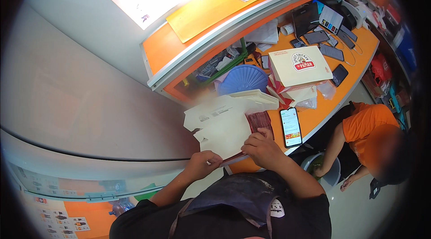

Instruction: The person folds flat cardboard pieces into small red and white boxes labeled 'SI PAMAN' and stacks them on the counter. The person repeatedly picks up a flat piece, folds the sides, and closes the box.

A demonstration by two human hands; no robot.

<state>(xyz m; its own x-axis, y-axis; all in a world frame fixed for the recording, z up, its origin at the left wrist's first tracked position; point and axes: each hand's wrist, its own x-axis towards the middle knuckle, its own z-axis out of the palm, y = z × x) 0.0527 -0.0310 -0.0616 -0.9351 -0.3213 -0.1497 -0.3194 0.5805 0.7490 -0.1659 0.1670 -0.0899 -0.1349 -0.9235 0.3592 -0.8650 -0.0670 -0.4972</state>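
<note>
Envelopes (224,120), pale cream paper and flat, lay fanned in a loose stack at the near end of the orange counter (354,61), over a dark red booklet (259,122) with a finely patterned cover. Most of that booklet was hidden under the paper and under the right hand (264,148), so its full outline could not be made out. The right hand lay curled on the booklet's lower edge, fingers closed down on it, pinning it together with the bottom of the stack. The left hand (203,163) pinched the lowest corner of the envelopes between thumb and fingers, a narrow grip; the fingertips themselves were tucked behind the paper.

Just right of the booklet a smartphone (291,127) lay flat with its glossy screen lit. Behind the stack sat a round blue ribbed plastic lid (242,79), its near part covered by the envelopes, and a cream cardboard box (300,65) with a red round emblem. More dark phones (332,52) lay further along. A large yellow envelope (211,9) rested on the raised orange ledge.

At the right another person in an orange shirt (368,124) bent low, one hand in a grey bucket (327,171) that the counter edge partly cut off.
</note>
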